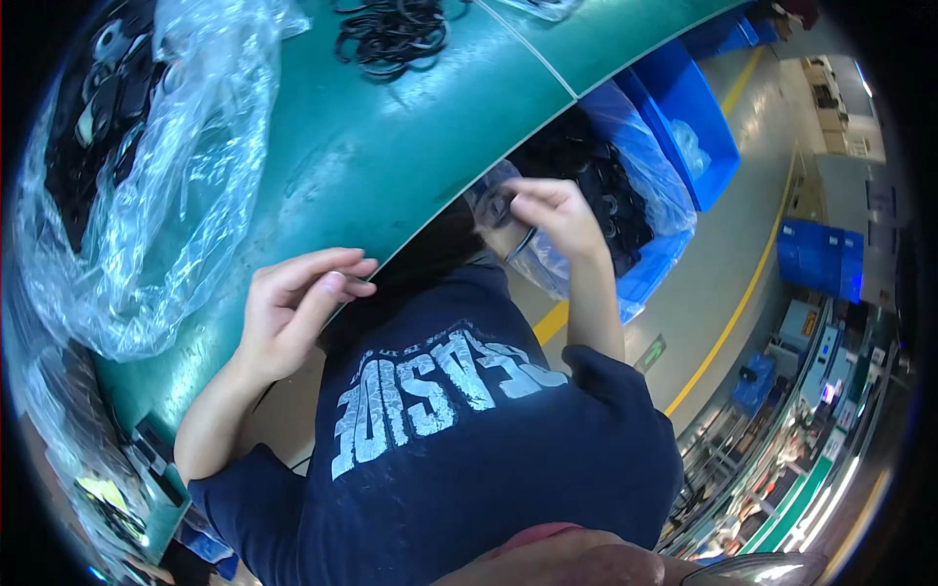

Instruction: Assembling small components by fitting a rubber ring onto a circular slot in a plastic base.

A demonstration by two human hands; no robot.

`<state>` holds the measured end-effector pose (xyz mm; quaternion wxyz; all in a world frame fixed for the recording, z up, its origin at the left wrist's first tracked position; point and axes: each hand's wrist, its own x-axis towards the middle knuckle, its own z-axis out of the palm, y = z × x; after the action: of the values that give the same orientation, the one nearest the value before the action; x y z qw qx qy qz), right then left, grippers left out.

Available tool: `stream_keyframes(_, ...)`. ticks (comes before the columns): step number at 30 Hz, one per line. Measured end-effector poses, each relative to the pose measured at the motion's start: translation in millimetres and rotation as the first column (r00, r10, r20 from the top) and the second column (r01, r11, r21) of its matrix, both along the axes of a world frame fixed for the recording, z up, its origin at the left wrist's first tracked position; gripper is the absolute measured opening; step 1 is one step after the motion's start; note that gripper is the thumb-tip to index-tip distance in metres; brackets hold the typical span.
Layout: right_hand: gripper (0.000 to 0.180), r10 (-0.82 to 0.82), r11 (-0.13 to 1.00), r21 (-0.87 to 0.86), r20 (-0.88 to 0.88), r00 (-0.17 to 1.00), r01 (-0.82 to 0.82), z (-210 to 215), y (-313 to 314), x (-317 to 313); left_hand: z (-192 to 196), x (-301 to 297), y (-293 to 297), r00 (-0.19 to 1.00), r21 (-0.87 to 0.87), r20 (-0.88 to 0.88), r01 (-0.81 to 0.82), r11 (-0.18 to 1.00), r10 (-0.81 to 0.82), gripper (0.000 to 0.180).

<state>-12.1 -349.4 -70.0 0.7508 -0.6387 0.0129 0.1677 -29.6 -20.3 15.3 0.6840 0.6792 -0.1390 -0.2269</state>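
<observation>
My left hand (298, 308) is at the near edge of the green table (332, 156), thumb and fingers pinched together. Whatever lies between those fingertips, if anything, is too small to make out. Over the near side of a blue bin (669, 259) lined with clear plastic, my right hand (559, 220) is closed in a pinch. At its fingertips is a dark ring-shaped part (496, 207), blurred and partly see-through in outline. Many black parts (611, 200) fill the bin, some of them curved like rings.
A loose pile of black rings (396, 37) lies on the table's far side. At the left, a large clear plastic bag (210, 186) holds black parts (103, 117). Another blue bin (718, 156) stands behind the lined one. Blue crates (819, 259) stand across the yellow-lined floor.
</observation>
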Motion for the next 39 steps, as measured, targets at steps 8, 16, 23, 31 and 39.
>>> stream_keyframes(8,0.033,-0.919,0.365,-0.655,-0.139,0.369,0.662,-216,-223,-89,-2,-1,-5,1.0,0.086,-0.006,-0.023,0.996,0.024,0.026)
stream_keyframes(16,0.055,-0.919,0.005,-0.989,0.053,0.39,0.147,-250,-224,-114,-1,5,-1,0.998,0.075,0.01,-0.058,0.995,0.057,0.025)
stream_keyframes(23,0.033,-0.601,0.422,-0.65,0.32,0.732,0.632,-162,-112,-44,2,6,-3,1.0,-0.001,0.007,-0.007,1.0,0.007,0.022)
stream_keyframes(31,0.017,-0.306,0.795,-0.301,0.55,0.777,0.526,-8,9,1,44,24,33,0.726,0.199,0.679,-0.329,0.923,0.113,0.024)
stream_keyframes(39,0.015,0.042,0.889,-0.302,0.802,0.596,0.344,44,74,7,34,141,156,0.646,0.581,0.762,-0.713,0.392,0.045,0.035)
